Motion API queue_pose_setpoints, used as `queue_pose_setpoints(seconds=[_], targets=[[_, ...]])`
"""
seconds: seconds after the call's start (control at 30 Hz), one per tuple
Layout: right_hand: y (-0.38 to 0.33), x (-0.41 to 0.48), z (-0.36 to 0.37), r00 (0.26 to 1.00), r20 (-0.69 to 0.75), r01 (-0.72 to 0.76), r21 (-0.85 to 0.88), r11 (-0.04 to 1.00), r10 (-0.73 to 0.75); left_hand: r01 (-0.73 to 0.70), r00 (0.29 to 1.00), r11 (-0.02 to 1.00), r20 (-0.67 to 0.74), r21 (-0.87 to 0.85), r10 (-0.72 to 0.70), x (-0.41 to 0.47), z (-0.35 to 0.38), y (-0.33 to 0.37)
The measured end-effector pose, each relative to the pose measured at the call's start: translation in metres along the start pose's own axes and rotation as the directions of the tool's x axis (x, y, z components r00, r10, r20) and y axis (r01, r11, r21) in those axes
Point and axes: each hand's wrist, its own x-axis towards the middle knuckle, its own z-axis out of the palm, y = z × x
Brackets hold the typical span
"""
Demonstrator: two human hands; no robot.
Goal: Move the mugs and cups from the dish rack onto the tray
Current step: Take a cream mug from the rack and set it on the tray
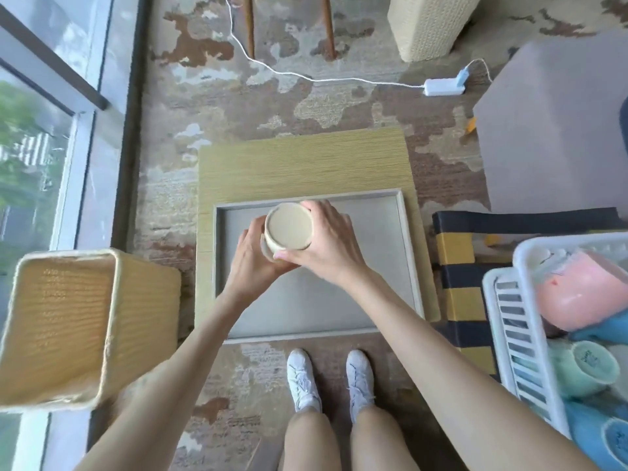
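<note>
You stand on a mottled brown-and-cream patterned carpet (272, 107) beside a floor-length window, looking down at a low olive-green ribbed table (306, 164) straight under your arms. On it sits the shallow grey rectangular tray with a pale raised rim (401, 239), still bare inside, spreading out below and to the right of your hands. Off beyond your left forearm stands a woven straw-coloured square basket (68, 321). Out past your right elbow, on a yellow-and-navy striped stool (455, 300), rests the white plastic slatted dish rack (509, 334), loaded with a pink rounded ceramic mug (574, 294), a mint-green ceramic cup lying on its side (591, 365) and blue cups (615, 440) nearer the frame's corner.

Between your hands, over the tray's far left part, you hold a cream ceramic cup turned base-up (288, 231). Your left hand (253, 253) cradles its wall from the left and beneath; your right hand (326, 243) wraps the opposite wall, thumb pressed at the near edge. Both are closed on it. Whether it touches the tray yet cannot be told.

Treat this cup as stiff, fairly weighty for its size, and brittle: glazed walls probably slip if damp from the rack. Keep hold across the wall, not the rim, and set it down gently so the ceramic does not knock the hard tray.
</note>
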Motion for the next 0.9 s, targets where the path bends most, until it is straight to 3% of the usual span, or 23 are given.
queue_pose_setpoints(seconds=[0.17,0.3,0.47,0.53,0.7,0.77,0.9], targets=[[0.024,0.01,0.034,0.996,0.041,0.079,0.071,0.994,-0.082,0.03,0.997,0.995,-0.068,-0.091,-0.037,0.004,0.008,-0.052],[0.052,0.014,0.046,0.999,0.035,0.02,0.231,0.973,-0.029,0.038,0.991,0.99,-0.119,-0.138,-0.055,0.008,0.017,-0.082],[0.061,0.019,0.061,1.0,-0.006,0.012,0.237,0.971,-0.011,-0.092,0.991,0.987,-0.108,-0.133,0.078,0.019,0.017,-0.093],[0.059,0.02,0.07,1.0,0.013,-0.022,0.348,0.937,0.019,-0.182,0.978,0.974,-0.125,-0.136,0.165,0.022,0.013,-0.092],[0.048,0.019,0.09,0.998,-0.052,0.046,0.493,0.869,-0.024,-0.38,0.913,0.921,-0.124,0.078,0.388,0.023,-0.01,-0.086],[0.044,0.019,0.093,0.997,-0.07,0.059,0.534,0.843,-0.025,-0.376,0.908,0.913,-0.133,0.157,0.397,0.021,-0.015,-0.088],[0.034,0.023,0.103,0.995,-0.083,0.099,0.547,0.831,-0.064,-0.365,0.905,0.928,-0.204,0.072,0.372,0.021,-0.023,-0.095]])
